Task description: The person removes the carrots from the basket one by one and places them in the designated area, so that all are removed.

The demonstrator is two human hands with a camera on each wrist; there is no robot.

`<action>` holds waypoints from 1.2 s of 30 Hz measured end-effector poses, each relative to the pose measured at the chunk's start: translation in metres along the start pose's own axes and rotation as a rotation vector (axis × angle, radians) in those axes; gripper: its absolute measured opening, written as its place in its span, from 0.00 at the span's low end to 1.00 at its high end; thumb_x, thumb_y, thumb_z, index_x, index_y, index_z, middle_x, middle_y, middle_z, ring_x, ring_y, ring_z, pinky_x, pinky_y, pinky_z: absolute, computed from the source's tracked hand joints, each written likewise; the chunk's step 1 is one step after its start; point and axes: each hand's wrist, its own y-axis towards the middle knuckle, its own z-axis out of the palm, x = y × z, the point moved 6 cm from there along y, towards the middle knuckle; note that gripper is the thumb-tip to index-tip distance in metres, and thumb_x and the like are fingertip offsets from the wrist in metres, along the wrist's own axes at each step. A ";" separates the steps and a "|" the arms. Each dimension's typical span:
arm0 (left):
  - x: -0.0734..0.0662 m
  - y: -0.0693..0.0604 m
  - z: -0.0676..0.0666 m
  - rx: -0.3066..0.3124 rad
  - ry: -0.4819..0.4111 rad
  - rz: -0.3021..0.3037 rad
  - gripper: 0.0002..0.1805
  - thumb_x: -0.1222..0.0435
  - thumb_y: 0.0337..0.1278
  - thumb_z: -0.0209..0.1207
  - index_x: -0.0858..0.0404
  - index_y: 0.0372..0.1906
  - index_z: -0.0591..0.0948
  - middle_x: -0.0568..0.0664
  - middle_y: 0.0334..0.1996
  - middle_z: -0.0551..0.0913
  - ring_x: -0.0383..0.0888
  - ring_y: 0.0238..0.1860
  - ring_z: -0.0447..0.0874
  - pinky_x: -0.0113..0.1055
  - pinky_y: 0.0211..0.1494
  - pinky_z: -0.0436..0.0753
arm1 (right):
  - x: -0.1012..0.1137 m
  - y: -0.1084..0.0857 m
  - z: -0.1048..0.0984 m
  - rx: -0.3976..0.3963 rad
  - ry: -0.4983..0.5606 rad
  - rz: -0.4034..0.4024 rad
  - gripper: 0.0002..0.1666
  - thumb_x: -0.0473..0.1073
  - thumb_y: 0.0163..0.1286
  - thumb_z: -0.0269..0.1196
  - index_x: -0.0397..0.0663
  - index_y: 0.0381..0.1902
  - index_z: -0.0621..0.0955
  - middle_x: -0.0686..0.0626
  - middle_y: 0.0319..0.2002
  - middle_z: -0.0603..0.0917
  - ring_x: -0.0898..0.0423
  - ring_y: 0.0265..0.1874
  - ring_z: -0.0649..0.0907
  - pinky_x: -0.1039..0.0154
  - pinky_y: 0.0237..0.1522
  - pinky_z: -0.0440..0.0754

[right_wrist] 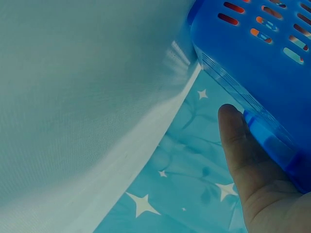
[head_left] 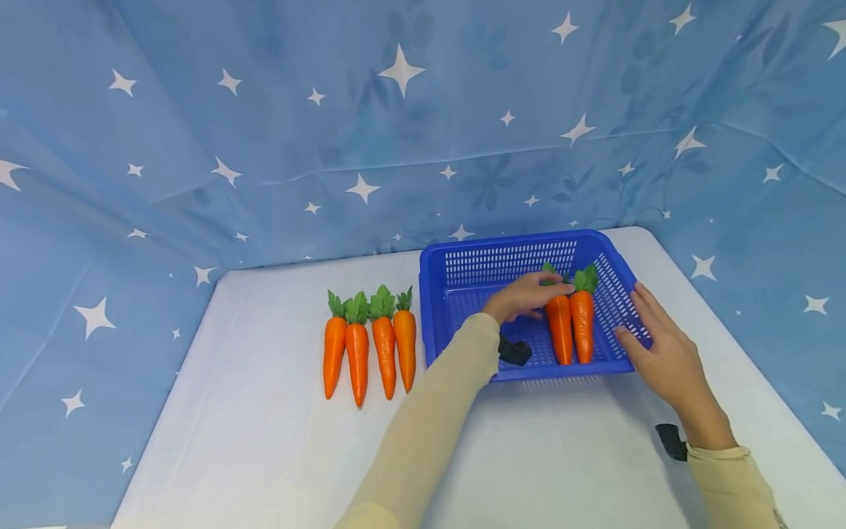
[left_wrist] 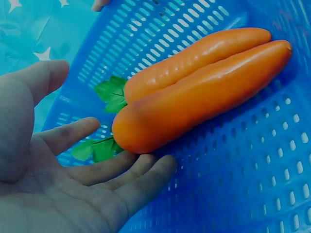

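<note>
Two orange carrots with green leaves lie side by side in the right part of a blue basket (head_left: 463, 371); one is the left carrot (head_left: 559, 330), the other the right carrot (head_left: 582, 327). My left hand (head_left: 522, 296) reaches into the basket at the leafy end of the left carrot. In the left wrist view its fingers are spread loosely beside the thick end of the nearer carrot (left_wrist: 194, 104), not curled round it. My right hand (head_left: 667, 353) lies against the basket's right side, thumb and fingers extended; the right wrist view shows its thumb by the basket wall (right_wrist: 243, 63).
Several carrots (head_left: 358, 360) lie in a row on the white table (head_left: 264, 441), left of the basket. A blue curtain (head_left: 264, 147) with white stars hangs behind and at both sides. A black strapped device (head_left: 671, 441) is at my right wrist, another (head_left: 514, 351) at my left.
</note>
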 end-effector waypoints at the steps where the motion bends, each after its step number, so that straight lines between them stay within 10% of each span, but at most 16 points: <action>1: 0.000 0.000 0.001 0.000 0.013 -0.007 0.33 0.49 0.77 0.63 0.58 0.78 0.74 0.51 0.73 0.75 0.50 0.66 0.80 0.49 0.66 0.84 | 0.000 0.000 0.000 0.002 0.001 0.003 0.43 0.49 0.84 0.54 0.36 0.86 0.54 0.38 0.86 0.51 0.27 0.79 0.57 0.20 0.68 0.59; 36: 0.000 0.002 0.011 -0.008 0.017 0.041 0.21 0.69 0.70 0.69 0.57 0.58 0.71 0.55 0.56 0.75 0.49 0.51 0.81 0.49 0.61 0.87 | 0.002 0.000 -0.001 0.001 -0.003 0.002 0.43 0.48 0.83 0.55 0.37 0.86 0.54 0.38 0.86 0.51 0.27 0.80 0.57 0.20 0.68 0.59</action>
